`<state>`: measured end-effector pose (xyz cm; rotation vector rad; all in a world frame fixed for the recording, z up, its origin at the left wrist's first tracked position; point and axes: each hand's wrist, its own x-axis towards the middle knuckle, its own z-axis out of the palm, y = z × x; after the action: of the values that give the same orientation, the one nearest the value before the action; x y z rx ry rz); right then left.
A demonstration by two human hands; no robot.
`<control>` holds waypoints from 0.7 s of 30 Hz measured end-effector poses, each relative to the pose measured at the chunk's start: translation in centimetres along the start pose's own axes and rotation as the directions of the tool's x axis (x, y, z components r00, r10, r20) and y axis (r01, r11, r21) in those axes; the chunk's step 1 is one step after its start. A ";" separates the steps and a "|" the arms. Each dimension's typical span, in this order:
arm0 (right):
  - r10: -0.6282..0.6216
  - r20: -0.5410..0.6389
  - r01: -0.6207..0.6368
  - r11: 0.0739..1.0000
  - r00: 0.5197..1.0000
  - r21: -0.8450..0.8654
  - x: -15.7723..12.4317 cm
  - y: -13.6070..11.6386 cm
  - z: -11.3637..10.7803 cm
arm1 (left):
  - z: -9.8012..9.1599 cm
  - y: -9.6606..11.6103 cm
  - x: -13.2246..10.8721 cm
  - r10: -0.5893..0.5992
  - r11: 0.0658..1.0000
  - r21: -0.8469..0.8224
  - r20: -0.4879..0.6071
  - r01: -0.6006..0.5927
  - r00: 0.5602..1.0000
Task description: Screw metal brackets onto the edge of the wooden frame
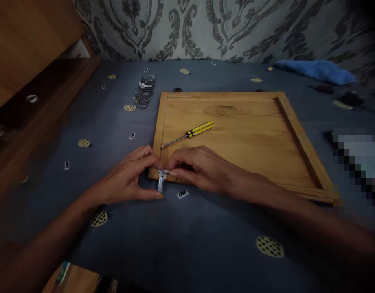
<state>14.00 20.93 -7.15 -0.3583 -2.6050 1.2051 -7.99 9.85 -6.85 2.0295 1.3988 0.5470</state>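
Metal hinge (162, 179); wooden panel (248, 146) bore screwdriver (190, 133). Hinge lay between left hand (130, 177), spread, and right hand (202, 169), pinching it.

You have a single view here — the camera on your own head, facing forward and down across the desk (187, 240). It looks from above the near edge, at arm's reach from your left hand (134, 177) and right hand (202, 169), which fall around mid-frame — and the patterned wall (158, 30) closes off the top.
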 end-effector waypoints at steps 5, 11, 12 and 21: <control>0.059 -0.048 -0.054 0.993 0.997 0.106 -0.5 0.4 -0.8 | 0.0 -0.1 0.0 -0.010 1.000 0.007 -0.005 0.010 1.000; 0.229 0.029 -0.217 0.867 0.973 0.449 -1.3 1.0 -0.8 | 0.0 0.0 0.0 -0.012 1.000 -0.003 -0.003 0.012 1.000; 0.232 0.016 -0.212 0.859 0.973 0.467 -1.3 1.0 -0.7 | 0.0 0.0 0.0 -0.015 1.000 -0.004 -0.005 0.015 1.000; -0.080 -0.217 0.095 0.994 0.973 0.061 -0.3 -0.4 1.0 | -0.1 0.0 0.0 0.008 1.000 0.011 -0.007 -0.008 1.000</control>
<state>13.91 19.89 -7.55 -0.3356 -2.3630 1.1574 -8.06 9.88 -6.79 2.0452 1.4010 0.5514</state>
